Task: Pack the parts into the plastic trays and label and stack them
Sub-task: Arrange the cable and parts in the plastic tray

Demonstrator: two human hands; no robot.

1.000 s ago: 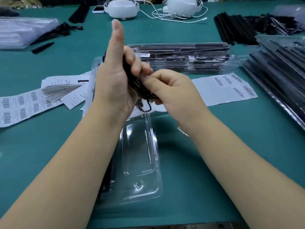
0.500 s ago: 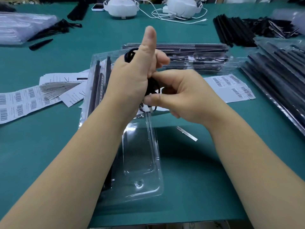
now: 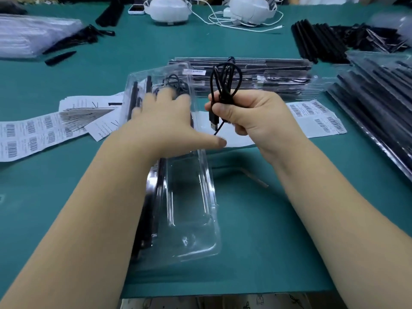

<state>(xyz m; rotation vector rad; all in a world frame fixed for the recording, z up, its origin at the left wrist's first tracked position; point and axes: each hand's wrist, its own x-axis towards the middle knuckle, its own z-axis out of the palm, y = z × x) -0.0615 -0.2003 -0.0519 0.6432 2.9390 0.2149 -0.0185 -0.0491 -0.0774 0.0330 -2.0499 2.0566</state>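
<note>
Head view: a looped black cable (image 3: 225,79), USB plug dangling, is gripped by the right hand (image 3: 252,117); left hand (image 3: 169,123) fingers spread flat on clear moulded tray (image 3: 194,219). Barcode labels (image 3: 316,117) unreadable.

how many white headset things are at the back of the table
2: one white headset at back centre-left, another white headset to its right among white cables. More may lie beyond the frame.
</note>
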